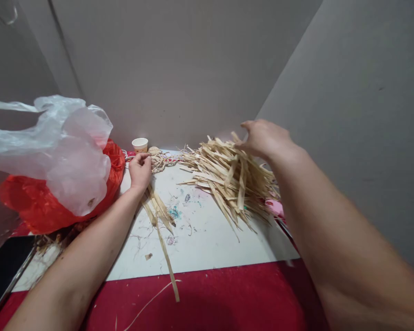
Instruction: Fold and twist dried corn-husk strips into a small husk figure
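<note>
A big heap of dry, pale straw-coloured strips (224,177) lies across the right half of the white board. Over its upper right side reaches my right hand (267,138), thumb and fingers apart, close to the strip ends. My left hand (140,171) is at the board's back left, its fingers curled together; what they hold, if anything, is hidden. Several loose strips (158,209) run toward me from just below that hand. One long strip (167,262) crosses the board's front edge. A coiled, braided cord (157,161) sits just right of my left fingers.
A paper cup (140,145) stands behind my left hand. White (65,147) and red plastic bags (37,202) bulge at the left, above a dark flat device (7,262). The stained white board (210,248) lies on a red cloth (207,299). Grey walls (175,69) enclose the table.
</note>
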A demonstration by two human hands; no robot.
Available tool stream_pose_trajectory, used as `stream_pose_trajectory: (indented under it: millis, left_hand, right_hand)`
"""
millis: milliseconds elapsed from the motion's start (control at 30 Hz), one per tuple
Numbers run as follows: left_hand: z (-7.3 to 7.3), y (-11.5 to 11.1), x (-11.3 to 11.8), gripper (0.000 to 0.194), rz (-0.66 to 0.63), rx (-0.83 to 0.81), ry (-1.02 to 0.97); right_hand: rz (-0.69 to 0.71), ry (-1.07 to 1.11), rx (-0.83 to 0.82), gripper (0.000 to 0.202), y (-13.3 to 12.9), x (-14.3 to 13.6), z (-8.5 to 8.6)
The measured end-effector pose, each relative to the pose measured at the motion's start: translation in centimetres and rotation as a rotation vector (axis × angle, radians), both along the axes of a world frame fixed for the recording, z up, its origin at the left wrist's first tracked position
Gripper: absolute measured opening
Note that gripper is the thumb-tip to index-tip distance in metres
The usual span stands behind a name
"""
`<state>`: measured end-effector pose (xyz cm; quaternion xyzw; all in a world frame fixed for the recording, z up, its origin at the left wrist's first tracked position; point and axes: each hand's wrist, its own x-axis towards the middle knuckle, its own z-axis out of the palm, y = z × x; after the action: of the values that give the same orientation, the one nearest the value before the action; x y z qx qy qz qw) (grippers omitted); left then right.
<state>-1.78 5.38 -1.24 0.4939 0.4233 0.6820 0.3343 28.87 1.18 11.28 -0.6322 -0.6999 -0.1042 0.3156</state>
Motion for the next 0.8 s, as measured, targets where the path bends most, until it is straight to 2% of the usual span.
stream_pose_trajectory:
  millis: [100,133,200,233,300,367,433,567,633,700,767,800]
  left_hand:
    - [-0.6,0.5,-0.3,0.006,0.030,0.016,0.048]
    - [-0.8,0.7,-0.4,0.006,0.040,0.020,0.063]
    - [-1.0,0.8,-0.5,0.007,0.046,0.014,0.072]
    - [-1.0,0.8,-0.5,0.007,0.043,0.006,0.069]
    - [-1.1,0.8,-0.5,0.008,0.032,-0.008,0.062]
    - [-1.2,0.7,-0.4,0.008,0.020,-0.019,0.061]
    - [-1.4,0.5,-0.3,0.008,0.009,-0.035,0.067]
    - [-1.7,0.2,-0.2,0.009,-0.002,-0.048,0.099]
    - [-1.7,0.0,-0.2,0.009,0.000,-0.046,0.115]
    - [-1.7,-0.1,-0.2,0.010,-0.009,-0.053,0.117]
    - [-1.8,-0.3,-0.2,0.010,-0.024,-0.060,0.113]
    - [-1.8,-0.3,-0.2,0.010,-0.028,-0.064,0.112]
  right_hand:
    - [0.020,-0.030,-0.052,0.022,-2.7,-6.3,-2.0]
    - [0.116,-0.039,-0.119,0.022,-4.2,-8.7,-2.7]
    - [0.483,-0.119,-0.379,0.024,-7.5,-12.9,-4.2]
    - [0.647,-0.191,-0.464,0.022,-9.1,-14.4,-4.9]
    - [0.853,-0.339,-0.536,0.015,-11.8,-16.3,-6.1]
    - [0.927,-0.494,-0.573,0.015,-13.9,-17.0,-7.0]
    - [0.937,-0.647,-0.555,0.015,-15.1,-17.1,-7.7]
    - [1.015,-0.798,-0.441,0.014,-15.9,-17.0,-8.7]
    - [1.065,-0.717,-0.435,0.017,-16.0,-16.7,-8.4]
    - [1.096,-0.505,-0.423,0.018,-16.2,-16.1,-7.1]
    - [1.050,-0.219,-0.376,0.017,-16.5,-15.0,-5.2]
    - [0.984,-0.082,-0.331,0.017,-16.6,-14.1,-4.2]
